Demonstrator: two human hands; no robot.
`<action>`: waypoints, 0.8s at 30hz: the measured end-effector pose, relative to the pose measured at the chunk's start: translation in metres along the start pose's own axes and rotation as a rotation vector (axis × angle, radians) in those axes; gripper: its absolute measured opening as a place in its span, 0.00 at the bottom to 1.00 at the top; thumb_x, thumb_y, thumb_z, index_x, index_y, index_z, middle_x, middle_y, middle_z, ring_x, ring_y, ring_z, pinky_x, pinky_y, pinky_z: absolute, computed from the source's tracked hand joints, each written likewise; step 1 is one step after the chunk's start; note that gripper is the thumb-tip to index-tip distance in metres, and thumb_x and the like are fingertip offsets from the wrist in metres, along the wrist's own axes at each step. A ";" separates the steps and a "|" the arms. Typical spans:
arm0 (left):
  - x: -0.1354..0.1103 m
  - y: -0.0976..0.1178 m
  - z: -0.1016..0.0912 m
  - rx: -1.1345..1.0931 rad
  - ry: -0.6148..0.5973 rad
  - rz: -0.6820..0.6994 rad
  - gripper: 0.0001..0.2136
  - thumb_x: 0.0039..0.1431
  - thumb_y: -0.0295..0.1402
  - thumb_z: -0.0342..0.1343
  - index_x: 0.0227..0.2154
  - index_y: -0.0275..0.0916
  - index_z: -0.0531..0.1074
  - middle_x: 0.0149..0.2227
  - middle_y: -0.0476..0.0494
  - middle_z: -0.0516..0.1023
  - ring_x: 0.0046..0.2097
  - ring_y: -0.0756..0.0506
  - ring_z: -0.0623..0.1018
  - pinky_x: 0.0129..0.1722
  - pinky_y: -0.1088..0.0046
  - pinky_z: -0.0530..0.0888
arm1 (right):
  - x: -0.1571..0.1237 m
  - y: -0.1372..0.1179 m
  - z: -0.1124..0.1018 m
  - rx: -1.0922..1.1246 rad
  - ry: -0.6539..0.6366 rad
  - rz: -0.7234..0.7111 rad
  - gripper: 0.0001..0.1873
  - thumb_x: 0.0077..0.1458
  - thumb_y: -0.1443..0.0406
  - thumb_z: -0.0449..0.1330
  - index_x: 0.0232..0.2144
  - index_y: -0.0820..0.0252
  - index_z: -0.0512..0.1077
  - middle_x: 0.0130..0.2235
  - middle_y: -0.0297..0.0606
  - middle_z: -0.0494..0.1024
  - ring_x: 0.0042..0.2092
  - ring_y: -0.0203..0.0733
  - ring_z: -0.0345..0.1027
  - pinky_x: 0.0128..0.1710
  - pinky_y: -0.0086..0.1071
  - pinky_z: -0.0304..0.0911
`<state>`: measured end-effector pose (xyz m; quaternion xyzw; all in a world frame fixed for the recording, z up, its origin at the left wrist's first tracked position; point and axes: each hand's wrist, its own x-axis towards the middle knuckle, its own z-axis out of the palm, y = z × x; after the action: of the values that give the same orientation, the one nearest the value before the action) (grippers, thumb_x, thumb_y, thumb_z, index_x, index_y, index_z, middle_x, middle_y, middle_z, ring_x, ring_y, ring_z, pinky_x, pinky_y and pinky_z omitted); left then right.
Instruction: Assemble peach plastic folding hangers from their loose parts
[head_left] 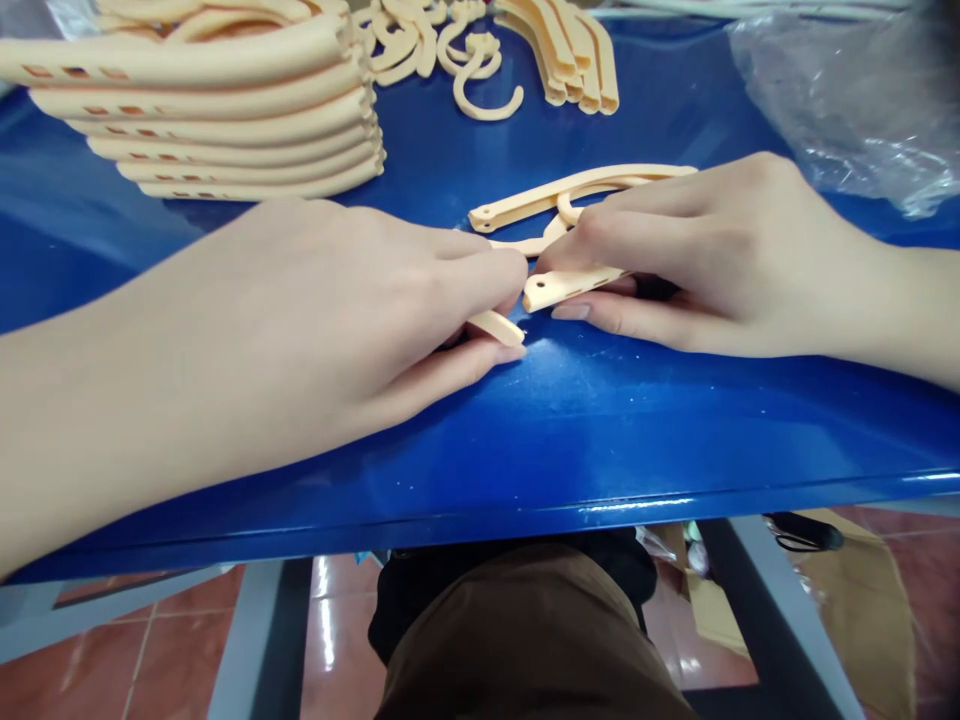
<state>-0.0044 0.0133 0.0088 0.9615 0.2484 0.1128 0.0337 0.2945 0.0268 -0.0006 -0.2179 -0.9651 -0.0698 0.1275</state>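
My left hand is closed around a cream plastic hanger piece, whose narrow tip shows between thumb and fingers; the rest is hidden under the hand. My right hand pinches a cream hanger arm with a small round hole near its end. The two held ends are close together but appear apart, just above the blue table. Just behind the fingers lies another long, slightly curved hanger arm. Beside it a curved cream piece is partly covered by my right hand.
A stack of cream hanger arms stands at the back left. Loose hanger hooks and a bundle of short curved pieces lie at the back middle. Crumpled clear plastic covers the back right. The table's front edge runs before my lap.
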 end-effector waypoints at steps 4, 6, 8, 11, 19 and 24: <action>-0.002 0.003 0.001 -0.001 0.017 -0.008 0.19 0.80 0.47 0.43 0.39 0.42 0.73 0.39 0.52 0.76 0.38 0.46 0.84 0.52 0.61 0.80 | 0.001 -0.001 0.000 0.011 -0.008 -0.010 0.26 0.87 0.53 0.42 0.59 0.60 0.76 0.51 0.45 0.88 0.54 0.51 0.85 0.43 0.41 0.70; -0.001 0.002 0.001 0.006 0.009 -0.005 0.21 0.81 0.47 0.41 0.39 0.41 0.73 0.39 0.52 0.75 0.35 0.48 0.82 0.49 0.64 0.79 | 0.001 -0.001 0.001 0.002 -0.007 -0.010 0.26 0.87 0.54 0.42 0.59 0.60 0.76 0.50 0.45 0.88 0.53 0.50 0.86 0.42 0.41 0.70; 0.002 0.002 0.000 -0.001 -0.023 -0.024 0.24 0.83 0.46 0.36 0.41 0.41 0.75 0.38 0.52 0.74 0.33 0.50 0.78 0.45 0.69 0.76 | 0.001 0.000 0.002 -0.011 0.002 -0.002 0.26 0.86 0.54 0.42 0.59 0.58 0.76 0.49 0.42 0.89 0.50 0.48 0.86 0.38 0.39 0.68; 0.006 0.001 -0.003 -0.062 -0.051 -0.052 0.24 0.84 0.40 0.34 0.41 0.41 0.75 0.36 0.52 0.75 0.31 0.50 0.74 0.37 0.74 0.66 | 0.000 0.000 0.002 -0.036 0.058 -0.010 0.24 0.86 0.54 0.45 0.56 0.57 0.77 0.42 0.38 0.88 0.40 0.41 0.84 0.32 0.35 0.63; 0.006 0.000 0.003 -0.178 0.067 -0.150 0.07 0.77 0.36 0.49 0.43 0.42 0.69 0.36 0.51 0.76 0.37 0.48 0.77 0.35 0.72 0.64 | -0.001 -0.003 -0.001 -0.033 0.160 -0.002 0.22 0.86 0.54 0.49 0.51 0.59 0.78 0.37 0.36 0.87 0.33 0.37 0.81 0.29 0.34 0.61; 0.007 -0.002 0.009 -0.229 0.161 -0.113 0.05 0.76 0.36 0.51 0.41 0.44 0.69 0.35 0.51 0.77 0.37 0.46 0.77 0.35 0.67 0.67 | -0.003 -0.005 0.001 -0.011 0.191 0.013 0.23 0.86 0.52 0.48 0.51 0.58 0.79 0.43 0.38 0.90 0.41 0.41 0.86 0.31 0.35 0.62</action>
<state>0.0023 0.0185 0.0009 0.9236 0.2897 0.2153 0.1294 0.2948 0.0209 -0.0030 -0.2174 -0.9467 -0.0946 0.2180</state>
